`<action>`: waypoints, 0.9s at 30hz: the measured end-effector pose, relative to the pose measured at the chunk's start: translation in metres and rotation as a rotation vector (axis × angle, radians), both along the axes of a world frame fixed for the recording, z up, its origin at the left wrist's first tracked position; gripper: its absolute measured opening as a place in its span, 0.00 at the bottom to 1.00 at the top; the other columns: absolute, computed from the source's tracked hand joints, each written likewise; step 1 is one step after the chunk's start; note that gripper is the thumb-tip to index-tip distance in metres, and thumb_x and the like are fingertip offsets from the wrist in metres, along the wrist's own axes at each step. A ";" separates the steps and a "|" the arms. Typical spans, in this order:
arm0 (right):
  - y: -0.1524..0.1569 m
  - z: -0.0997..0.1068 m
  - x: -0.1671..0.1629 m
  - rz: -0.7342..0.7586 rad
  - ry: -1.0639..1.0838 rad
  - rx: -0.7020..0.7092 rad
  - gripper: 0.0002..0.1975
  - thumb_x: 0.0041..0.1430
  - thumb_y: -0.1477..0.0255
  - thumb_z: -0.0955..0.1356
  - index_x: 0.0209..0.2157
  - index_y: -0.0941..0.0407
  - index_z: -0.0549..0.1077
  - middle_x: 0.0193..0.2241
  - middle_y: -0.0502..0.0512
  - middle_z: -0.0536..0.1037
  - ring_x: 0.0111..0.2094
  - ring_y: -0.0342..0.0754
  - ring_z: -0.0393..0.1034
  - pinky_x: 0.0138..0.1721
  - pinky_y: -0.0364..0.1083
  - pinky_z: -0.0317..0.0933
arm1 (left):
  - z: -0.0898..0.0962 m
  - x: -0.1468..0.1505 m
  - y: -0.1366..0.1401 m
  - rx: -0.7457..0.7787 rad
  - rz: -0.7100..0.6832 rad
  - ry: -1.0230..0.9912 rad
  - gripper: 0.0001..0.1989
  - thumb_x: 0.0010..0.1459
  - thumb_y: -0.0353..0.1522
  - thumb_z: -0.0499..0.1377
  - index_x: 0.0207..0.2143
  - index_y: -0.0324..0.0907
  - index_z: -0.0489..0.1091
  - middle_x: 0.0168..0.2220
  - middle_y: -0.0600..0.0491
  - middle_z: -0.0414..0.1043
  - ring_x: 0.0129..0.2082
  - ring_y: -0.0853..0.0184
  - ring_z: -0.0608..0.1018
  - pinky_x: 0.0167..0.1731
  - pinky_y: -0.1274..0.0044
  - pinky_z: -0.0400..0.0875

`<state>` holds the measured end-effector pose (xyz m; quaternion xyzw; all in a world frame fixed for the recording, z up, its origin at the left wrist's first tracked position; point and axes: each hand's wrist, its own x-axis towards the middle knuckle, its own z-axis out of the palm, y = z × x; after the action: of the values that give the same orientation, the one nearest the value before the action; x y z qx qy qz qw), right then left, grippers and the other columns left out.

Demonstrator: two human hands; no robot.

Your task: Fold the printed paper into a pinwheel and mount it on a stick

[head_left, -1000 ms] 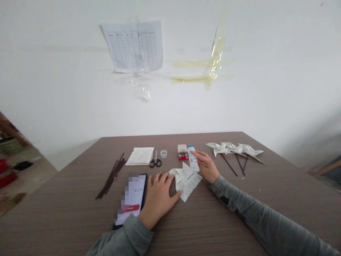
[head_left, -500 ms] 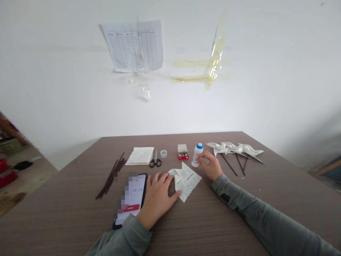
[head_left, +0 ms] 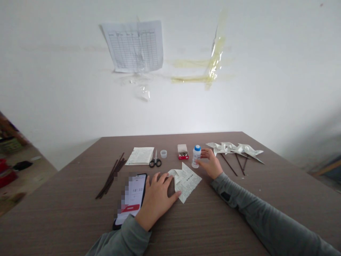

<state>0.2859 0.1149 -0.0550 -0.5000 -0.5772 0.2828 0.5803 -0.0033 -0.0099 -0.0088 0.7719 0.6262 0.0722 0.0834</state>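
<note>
Your right hand sits loosely open just right of the upright glue bottle, fingertips at or barely off it. Your left hand, flat and unclenched, pins the folded paper.

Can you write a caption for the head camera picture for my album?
Left hand presses folded paper flat while right hand touches an upright glue bottle.

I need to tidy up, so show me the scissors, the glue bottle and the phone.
scissors (head_left: 155, 161): head view, on the black handles.
glue bottle (head_left: 196, 157): head view, on its white body.
phone (head_left: 131, 201): head view, on its screen.
</note>
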 end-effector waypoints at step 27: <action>0.062 0.068 -0.081 0.233 0.068 -0.120 0.19 0.48 0.76 0.89 0.36 0.49 0.84 0.37 0.55 0.94 0.49 0.67 0.96 0.60 0.70 0.92 | 0.015 -0.008 0.001 -0.016 0.063 0.057 0.29 0.80 0.42 0.73 0.79 0.53 0.86 0.85 0.42 0.81 0.90 0.29 0.71 0.89 0.29 0.61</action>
<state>0.2051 0.1769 0.0134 -0.4537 -0.5932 0.3992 0.5319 -0.0116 -0.0094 0.0062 0.7529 0.6528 0.0476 0.0693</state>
